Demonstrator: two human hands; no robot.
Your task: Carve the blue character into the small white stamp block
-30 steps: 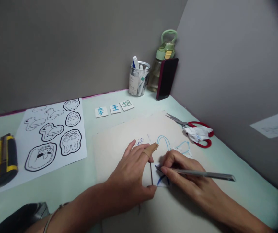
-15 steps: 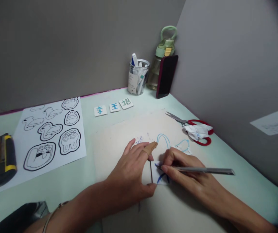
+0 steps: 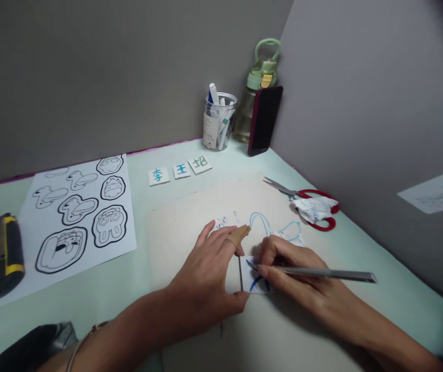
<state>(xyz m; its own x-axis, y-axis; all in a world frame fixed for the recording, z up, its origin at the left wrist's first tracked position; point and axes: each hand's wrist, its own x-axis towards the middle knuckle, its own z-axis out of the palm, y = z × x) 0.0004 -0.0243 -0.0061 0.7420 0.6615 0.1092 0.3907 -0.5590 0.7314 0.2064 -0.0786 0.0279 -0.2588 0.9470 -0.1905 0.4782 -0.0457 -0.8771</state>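
Observation:
A small white square tile (image 3: 247, 279) with dark blue strokes lies on a large pale board (image 3: 183, 222). My left hand (image 3: 209, 274), a tan bandage round one finger, steadies the tile by its left side, fingertips at the top and thumb at the bottom corner. Pinched in my right hand (image 3: 299, 268) is a slim metallic pen-like tool (image 3: 333, 273), its tip on the tile near the upper blue stroke. The right fingers cover the tile's right part. Light blue outlines (image 3: 293, 231) are drawn on the board just beyond my hands.
Red-handled scissors (image 3: 316, 194) with crumpled tissue (image 3: 314, 208) lie at the right. Three lettered tiles (image 3: 182, 170), a jar of markers (image 3: 219, 124), a green bottle (image 3: 244, 113) and a phone (image 3: 265, 121) are farther back. At left are a printed sheet (image 3: 124, 243) and a yellow-black cutter (image 3: 8, 253).
The tool's far end has tilted slightly lower and to the right. Both hands keep nearly the same places on the tile. The whole view has shifted very slightly.

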